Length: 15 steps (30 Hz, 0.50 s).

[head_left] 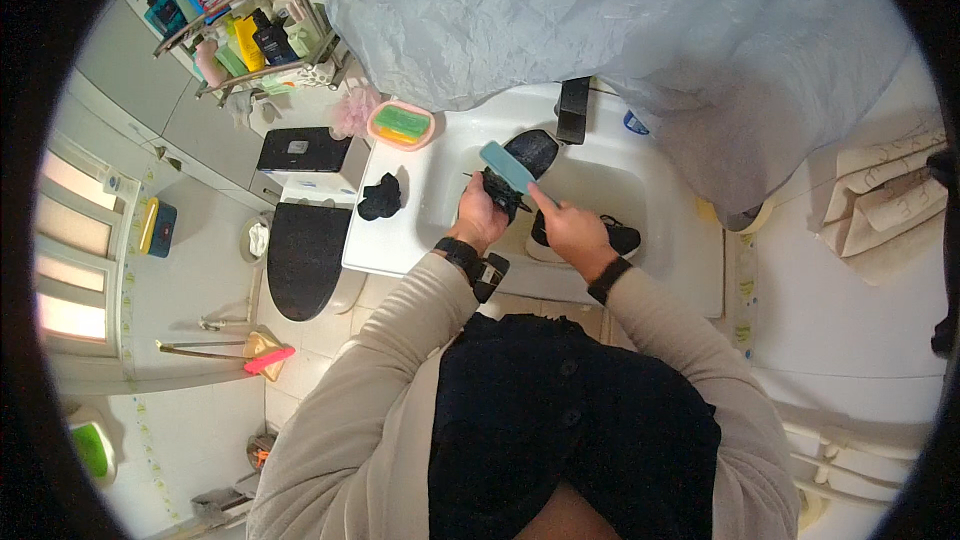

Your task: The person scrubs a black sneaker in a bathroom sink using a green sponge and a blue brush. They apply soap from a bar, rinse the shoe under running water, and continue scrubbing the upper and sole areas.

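Note:
My left hand (481,214) grips a small dark object (501,191) with laces or strips hanging from it, perhaps a shoe part; its exact kind cannot be told. Closed around the handle of a light blue scrub brush (508,166) is my right hand (576,236), and the brush head lies against the dark object. Below them, in the white basin (646,187), a black shoe with a white sole (624,238) stands partly behind my right hand. Another dark shoe or insole-like item (534,153) rests beyond the brush.
A crumpled black cloth (381,197) lies on the basin's left ledge, near a pink soap dish (373,136) with green and yellow pieces. A black faucet (573,111) stands at the far edge. Behind hangs a grey curtain (525,15); a toilet (306,259) is at left.

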Available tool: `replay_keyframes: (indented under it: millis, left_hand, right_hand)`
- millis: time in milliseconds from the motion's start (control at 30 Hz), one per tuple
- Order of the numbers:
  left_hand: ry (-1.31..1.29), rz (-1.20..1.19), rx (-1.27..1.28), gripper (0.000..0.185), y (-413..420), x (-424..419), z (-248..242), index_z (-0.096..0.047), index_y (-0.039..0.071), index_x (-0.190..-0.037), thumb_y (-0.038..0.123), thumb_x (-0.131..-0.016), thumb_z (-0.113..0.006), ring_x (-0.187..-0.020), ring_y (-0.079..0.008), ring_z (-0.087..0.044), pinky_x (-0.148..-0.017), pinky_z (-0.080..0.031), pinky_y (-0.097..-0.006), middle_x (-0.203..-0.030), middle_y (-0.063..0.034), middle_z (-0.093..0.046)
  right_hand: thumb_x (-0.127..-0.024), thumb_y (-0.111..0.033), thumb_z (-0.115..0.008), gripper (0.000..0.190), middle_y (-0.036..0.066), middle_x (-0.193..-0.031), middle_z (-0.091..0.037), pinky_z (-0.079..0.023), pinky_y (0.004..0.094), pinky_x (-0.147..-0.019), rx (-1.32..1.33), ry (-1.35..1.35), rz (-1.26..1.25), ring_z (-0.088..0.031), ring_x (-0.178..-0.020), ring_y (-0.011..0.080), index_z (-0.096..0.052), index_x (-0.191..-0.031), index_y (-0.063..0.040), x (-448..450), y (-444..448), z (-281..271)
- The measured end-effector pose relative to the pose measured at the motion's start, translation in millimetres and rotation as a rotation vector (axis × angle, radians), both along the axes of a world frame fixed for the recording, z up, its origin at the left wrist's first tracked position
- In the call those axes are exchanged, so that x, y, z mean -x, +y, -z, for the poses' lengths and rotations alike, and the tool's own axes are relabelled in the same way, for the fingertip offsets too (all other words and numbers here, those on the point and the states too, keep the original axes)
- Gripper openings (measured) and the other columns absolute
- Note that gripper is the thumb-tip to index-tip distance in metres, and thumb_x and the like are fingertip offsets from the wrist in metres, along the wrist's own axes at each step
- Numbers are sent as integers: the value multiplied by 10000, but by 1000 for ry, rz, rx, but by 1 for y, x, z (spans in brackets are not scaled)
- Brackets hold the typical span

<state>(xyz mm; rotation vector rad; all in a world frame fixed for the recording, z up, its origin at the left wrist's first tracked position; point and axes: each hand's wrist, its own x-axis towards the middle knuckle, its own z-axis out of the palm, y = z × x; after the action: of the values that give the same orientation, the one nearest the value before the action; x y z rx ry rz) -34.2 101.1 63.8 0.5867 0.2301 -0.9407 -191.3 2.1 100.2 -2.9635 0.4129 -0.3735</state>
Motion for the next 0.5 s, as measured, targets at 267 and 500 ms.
replay_keyframes:
  millis: [267,500]
  left_hand:
    - [140,-123,3,494,8,-15,-6,-468,14,-1278,393,-1014,-294,-1143,-282,-521,-1035,-373,-416,-1271,-122,-536]
    - [105,-42,31,491,-1,12,-1,-507,37,-1254,415,-1012,-308,-1138,-276,-541,-1023,-388,-407,-1238,-119,-574]
  right_hand:
    - [-847,-106,-494,567,109,-670,-547,-486,401,-469,66,125,-107,-577,-511,283,-420,-1399,-215,18,25,-8]
    - [-845,-133,-496,576,143,-733,-592,-498,412,-478,180,73,28,-605,-542,298,-415,-1403,-249,-16,-2,-4]
